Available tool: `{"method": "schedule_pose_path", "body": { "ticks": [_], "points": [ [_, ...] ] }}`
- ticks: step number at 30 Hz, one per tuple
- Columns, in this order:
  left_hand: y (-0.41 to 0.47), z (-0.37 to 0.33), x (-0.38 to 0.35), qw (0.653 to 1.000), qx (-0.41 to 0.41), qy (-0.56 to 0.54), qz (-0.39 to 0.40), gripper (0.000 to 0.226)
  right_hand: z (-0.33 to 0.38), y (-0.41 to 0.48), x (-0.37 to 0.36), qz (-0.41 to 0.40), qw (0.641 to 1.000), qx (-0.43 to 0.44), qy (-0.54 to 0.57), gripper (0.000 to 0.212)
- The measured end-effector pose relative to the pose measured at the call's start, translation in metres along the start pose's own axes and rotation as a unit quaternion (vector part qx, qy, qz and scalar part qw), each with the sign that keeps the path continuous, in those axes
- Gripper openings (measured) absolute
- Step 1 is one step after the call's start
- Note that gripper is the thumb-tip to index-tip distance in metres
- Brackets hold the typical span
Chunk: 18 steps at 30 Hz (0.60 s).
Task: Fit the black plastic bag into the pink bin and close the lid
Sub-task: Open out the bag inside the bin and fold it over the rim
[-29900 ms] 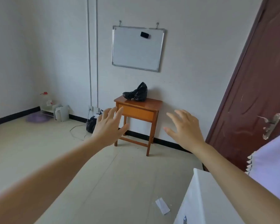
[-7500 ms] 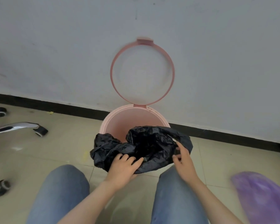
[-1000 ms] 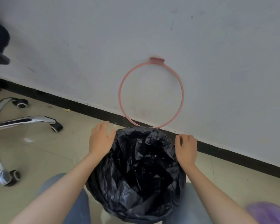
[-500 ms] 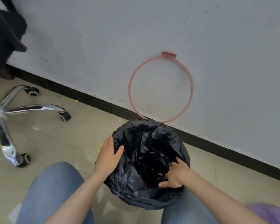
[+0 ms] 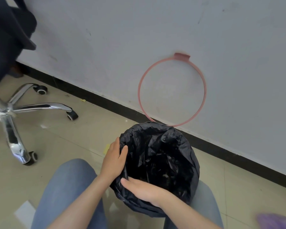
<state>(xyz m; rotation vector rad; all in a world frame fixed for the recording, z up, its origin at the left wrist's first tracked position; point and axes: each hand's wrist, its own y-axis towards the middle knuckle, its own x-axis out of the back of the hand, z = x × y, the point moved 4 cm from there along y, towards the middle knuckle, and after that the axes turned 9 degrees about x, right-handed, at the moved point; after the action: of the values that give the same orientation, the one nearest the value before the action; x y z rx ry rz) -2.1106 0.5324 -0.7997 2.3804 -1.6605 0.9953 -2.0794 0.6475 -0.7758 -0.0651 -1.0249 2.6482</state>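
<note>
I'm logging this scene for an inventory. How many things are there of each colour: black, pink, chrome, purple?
Black: 1, the bag
Pink: 1, the lid ring
Chrome: 1, the chair base
Purple: 1, a blurred object
Total: 4

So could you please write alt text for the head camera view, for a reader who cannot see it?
Two bare hands, left hand and right hand, press a black plastic bag over a bin's rim beside a white wall. The pink ring lid stands open against the wall; a chair base sits to the left.
</note>
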Motion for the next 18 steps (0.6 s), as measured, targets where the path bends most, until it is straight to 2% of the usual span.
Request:
{"method": "schedule_pose_path", "body": {
  "ticks": [3, 4, 5, 6, 8, 9, 10, 12, 13, 15, 18],
  "points": [
    [-0.001, -0.002, 0.0, 1.0, -0.002, 0.007, -0.001, 0.05, -0.003, -0.009, 0.016, -0.042, 0.999, -0.001, -0.001, 0.056],
    [-0.002, -0.003, 0.0, 1.0, -0.005, 0.007, -0.001, 0.05, -0.005, -0.013, 0.026, -0.069, 0.997, 0.016, -0.041, 0.055],
    [-0.002, -0.003, 0.0, 1.0, -0.005, 0.007, 0.0, 0.051, -0.01, -0.017, 0.038, -0.09, 0.987, 0.023, -0.132, 0.058],
    [-0.002, -0.003, 0.0, 1.0, -0.003, 0.009, 0.001, 0.052, -0.019, -0.02, 0.05, -0.099, 0.96, 0.007, -0.261, 0.065],
    [-0.001, -0.001, 0.0, 1.0, 0.005, 0.017, 0.004, 0.055, -0.052, -0.024, 0.075, -0.059, 0.859, -0.097, -0.499, 0.072],
    [0.0, -0.001, -0.001, 1.0, 0.01, 0.019, 0.006, 0.056, -0.068, -0.025, 0.084, -0.025, 0.812, -0.145, -0.564, 0.068],
    [0.0, 0.0, -0.001, 1.0, 0.014, 0.021, 0.007, 0.057, -0.082, -0.025, 0.089, 0.01, 0.782, -0.184, -0.596, 0.066],
    [0.0, 0.001, -0.001, 0.999, 0.021, 0.025, 0.01, 0.058, -0.098, -0.025, 0.092, 0.071, 0.746, -0.241, -0.616, 0.063],
    [0.0, 0.002, -0.002, 0.999, 0.024, 0.027, 0.012, 0.059, -0.101, -0.023, 0.094, 0.083, 0.741, -0.255, -0.616, 0.062],
    [0.0, 0.003, -0.002, 0.999, 0.027, 0.032, 0.012, 0.06, -0.094, -0.018, 0.095, 0.07, 0.751, -0.24, -0.611, 0.06],
    [0.001, 0.003, -0.002, 0.999, 0.029, 0.037, 0.012, 0.06, -0.077, -0.013, 0.083, 0.045, 0.802, -0.138, -0.58, 0.054]
  ]
}}
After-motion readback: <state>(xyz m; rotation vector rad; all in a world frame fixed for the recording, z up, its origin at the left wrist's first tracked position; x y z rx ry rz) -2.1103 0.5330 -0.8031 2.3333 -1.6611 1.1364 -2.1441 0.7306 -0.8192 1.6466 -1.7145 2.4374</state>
